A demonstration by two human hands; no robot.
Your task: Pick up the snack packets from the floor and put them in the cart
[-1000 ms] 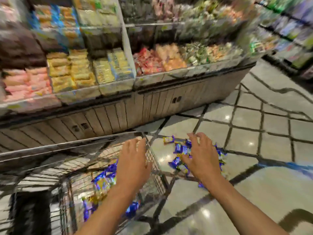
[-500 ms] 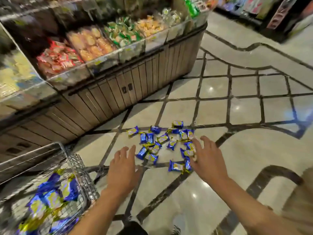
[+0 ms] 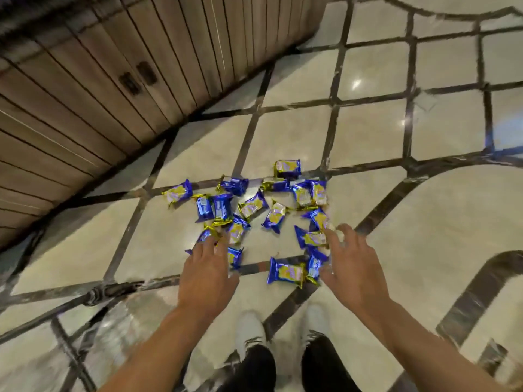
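Several blue and yellow snack packets (image 3: 252, 206) lie scattered on the pale tiled floor (image 3: 424, 236) in front of me. My left hand (image 3: 208, 274) reaches down over the packets at the pile's near left edge, fingers spread and relaxed, holding nothing. My right hand (image 3: 349, 267) is spread over the near right edge, its fingertips at a packet (image 3: 311, 238); another packet (image 3: 285, 272) lies just left of its thumb. The cart is out of view.
The wooden base of the display stand (image 3: 99, 94) runs diagonally across the upper left. My white shoes (image 3: 250, 332) stand just behind the pile. Open tiled floor with dark inlaid lines extends to the right and far side.
My view has tilted down and nearer the floor; the cart and shelves have left the frame. Both hands have dropped from the cart toward the packets and now reach the pile's near edge.
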